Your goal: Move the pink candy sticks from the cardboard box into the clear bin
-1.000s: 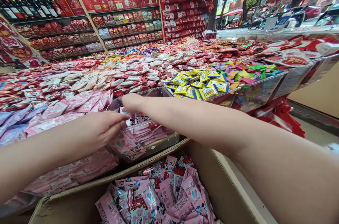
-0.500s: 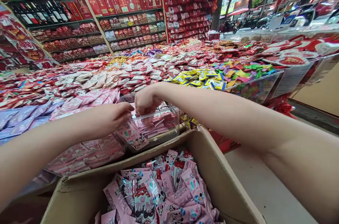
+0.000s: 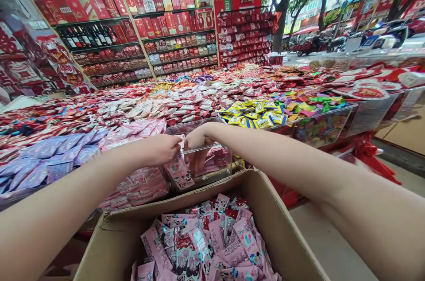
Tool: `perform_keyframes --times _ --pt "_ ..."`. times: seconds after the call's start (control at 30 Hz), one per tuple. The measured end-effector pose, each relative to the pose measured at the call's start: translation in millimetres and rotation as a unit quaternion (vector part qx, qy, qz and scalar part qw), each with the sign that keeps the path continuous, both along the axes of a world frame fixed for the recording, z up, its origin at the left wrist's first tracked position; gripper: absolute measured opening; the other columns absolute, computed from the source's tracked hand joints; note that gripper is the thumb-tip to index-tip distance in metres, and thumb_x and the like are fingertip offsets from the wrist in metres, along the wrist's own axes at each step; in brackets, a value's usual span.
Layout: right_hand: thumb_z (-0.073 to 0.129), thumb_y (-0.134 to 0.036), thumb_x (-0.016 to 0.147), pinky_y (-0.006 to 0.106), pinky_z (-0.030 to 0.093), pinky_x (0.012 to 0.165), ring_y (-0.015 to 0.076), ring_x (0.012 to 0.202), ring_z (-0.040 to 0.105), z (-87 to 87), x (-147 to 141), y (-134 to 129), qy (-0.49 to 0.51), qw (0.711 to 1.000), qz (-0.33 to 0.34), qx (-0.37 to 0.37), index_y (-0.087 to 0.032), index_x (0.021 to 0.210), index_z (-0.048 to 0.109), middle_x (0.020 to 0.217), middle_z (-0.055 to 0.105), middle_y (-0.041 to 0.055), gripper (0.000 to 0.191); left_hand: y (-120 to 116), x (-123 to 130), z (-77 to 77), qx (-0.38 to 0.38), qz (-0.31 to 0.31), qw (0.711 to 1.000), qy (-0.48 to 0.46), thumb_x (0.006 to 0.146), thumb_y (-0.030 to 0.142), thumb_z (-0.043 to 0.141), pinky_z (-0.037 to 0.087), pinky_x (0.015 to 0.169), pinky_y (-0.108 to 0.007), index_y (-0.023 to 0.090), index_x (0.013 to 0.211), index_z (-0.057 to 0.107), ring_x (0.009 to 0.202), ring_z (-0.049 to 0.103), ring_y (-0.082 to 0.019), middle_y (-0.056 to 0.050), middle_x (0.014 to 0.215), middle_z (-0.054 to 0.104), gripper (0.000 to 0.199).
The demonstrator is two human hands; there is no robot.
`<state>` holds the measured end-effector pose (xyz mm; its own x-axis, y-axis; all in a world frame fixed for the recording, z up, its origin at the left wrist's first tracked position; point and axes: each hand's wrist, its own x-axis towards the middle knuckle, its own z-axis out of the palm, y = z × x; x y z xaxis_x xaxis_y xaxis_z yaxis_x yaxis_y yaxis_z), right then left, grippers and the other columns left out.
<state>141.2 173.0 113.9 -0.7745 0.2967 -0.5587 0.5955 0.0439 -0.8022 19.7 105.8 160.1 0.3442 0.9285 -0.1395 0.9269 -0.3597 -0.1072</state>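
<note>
My right hand [image 3: 196, 146] reaches down inside a clear plastic bin [image 3: 212, 174], its fingers seen through the front wall beside pink packets [image 3: 217, 157]. At the bin's left end, my left hand [image 3: 166, 149] has its fingertips pinched together at a pink packet near the rim. Another pink packet [image 3: 179, 172] with a cartoon print stands against the bin's left front. Just below, an open cardboard box [image 3: 282, 223] holds a loose heap of pink packets [image 3: 199, 241]. Whether my right fingers grip anything is hard to see.
Purple packets [image 3: 49, 152] lie to the left, yellow packets [image 3: 254, 112] beyond the bin, and colourful ones [image 3: 308, 103] at the right. Shelves [image 3: 172, 19] of red boxes and bottles stand behind. A red bag [image 3: 372, 157] is at the right, with a street past it.
The view has tilted up and shifted. My left hand has moved closer to my right hand at the bin, and my right hand's fingers now point further down inside it.
</note>
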Motion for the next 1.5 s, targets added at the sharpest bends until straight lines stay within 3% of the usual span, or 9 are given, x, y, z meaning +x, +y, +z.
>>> perform_keyframes --times 0.13,0.27,0.53,0.67,0.8,0.93,1.1,1.23,1.5 --pt "0.055 -0.014 0.073 0.024 0.049 0.057 0.0086 0.051 0.057 21.7 16.7 -5.3 0.058 0.985 -0.067 0.150 -0.008 0.079 0.057 0.061 0.061 0.0011 0.008 -3.5 -0.2 0.8 -0.023 -0.031 0.999 0.009 0.082 0.039 0.031 0.044 0.072 -0.027 0.016 0.096 0.062 0.081 0.062 -0.021 -0.008 0.095 0.068 0.041" --pt "0.049 -0.015 0.076 0.020 0.042 0.051 0.0074 0.053 0.052 40.7 47.0 -34.7 0.144 0.911 -0.112 0.370 -0.010 0.077 0.059 0.063 0.060 0.0018 0.011 -12.4 0.1 -3.0 0.000 -0.058 0.998 0.001 0.087 0.042 0.023 0.043 0.067 -0.027 0.018 0.085 0.061 0.073 0.061 -0.020 -0.007 0.085 0.068 0.045" --pt "0.050 -0.019 0.079 0.023 0.037 0.061 0.0111 0.064 0.050 -3.3 82.5 -91.9 0.154 0.746 -0.166 0.626 -0.012 0.077 0.063 0.070 0.060 0.0049 0.015 -25.0 -7.2 -31.6 0.130 -0.087 0.988 0.009 0.088 0.043 0.026 0.040 0.067 -0.031 0.015 0.084 0.054 0.076 0.057 -0.023 -0.010 0.080 0.062 0.040" --pt "0.046 -0.025 0.083 0.026 0.035 0.066 0.0133 0.069 0.048 5.9 69.8 -95.2 0.160 0.665 -0.178 0.707 -0.011 0.071 0.062 0.069 0.057 0.0065 0.024 -27.6 -7.7 -39.9 0.175 -0.090 0.980 0.018 0.089 0.043 0.025 0.041 0.068 -0.031 0.014 0.088 0.054 0.079 0.058 -0.023 -0.011 0.084 0.063 0.042" --pt "0.046 -0.026 0.081 0.021 0.033 0.054 0.0083 0.056 0.046 12.8 55.9 -112.6 0.204 0.772 -0.118 0.591 -0.011 0.069 0.062 0.060 0.055 0.0010 0.025 -30.0 -4.6 -43.2 0.186 -0.078 0.979 0.020 0.088 0.041 0.027 0.041 0.065 -0.030 0.014 0.082 0.057 0.075 0.059 -0.022 -0.010 0.080 0.064 0.041" --pt "0.048 -0.022 0.077 0.019 0.035 0.051 0.0086 0.054 0.051 -38.6 43.3 -131.3 0.113 0.895 0.103 0.418 -0.014 0.076 0.065 0.065 0.062 0.0012 0.019 -30.1 -2.1 -48.2 0.202 -0.063 0.977 0.016 0.088 0.045 0.023 0.040 0.068 -0.033 0.012 0.083 0.057 0.081 0.059 -0.025 -0.012 0.083 0.064 0.048" --pt "0.049 -0.021 0.075 0.027 0.042 0.064 0.0206 0.077 0.060 -134.0 10.7 -127.2 -0.089 0.897 0.138 0.410 -0.013 0.086 0.065 0.085 0.066 0.0111 0.022 -29.7 -2.0 -52.3 0.221 -0.061 0.973 0.015 0.088 0.047 0.022 0.040 0.065 -0.032 0.013 0.080 0.058 0.078 0.060 -0.025 -0.010 0.080 0.065 0.051" --pt "0.062 -0.034 0.066 0.034 0.044 0.075 0.0288 0.097 0.054 -180.2 -21.7 -125.3 -0.113 0.893 0.123 0.419 -0.011 0.111 0.054 0.107 0.058 0.0175 0.051 -28.7 -4.1 -52.8 0.244 -0.072 0.967 0.018 0.088 0.048 0.023 0.040 0.064 -0.031 0.014 0.078 0.058 0.077 0.060 -0.024 -0.009 0.078 0.065 0.049" --pt "0.069 -0.032 0.058 0.039 0.042 0.082 0.0301 0.102 0.051 -179.3 -43.1 -134.1 -0.169 0.895 0.110 0.398 -0.012 0.102 0.058 0.106 0.058 0.0151 0.050 -27.2 -5.9 -49.7 0.242 -0.076 0.967 0.013 0.088 0.047 0.023 0.042 0.067 -0.032 0.016 0.083 0.057 0.081 0.060 -0.025 -0.010 0.085 0.066 0.046"
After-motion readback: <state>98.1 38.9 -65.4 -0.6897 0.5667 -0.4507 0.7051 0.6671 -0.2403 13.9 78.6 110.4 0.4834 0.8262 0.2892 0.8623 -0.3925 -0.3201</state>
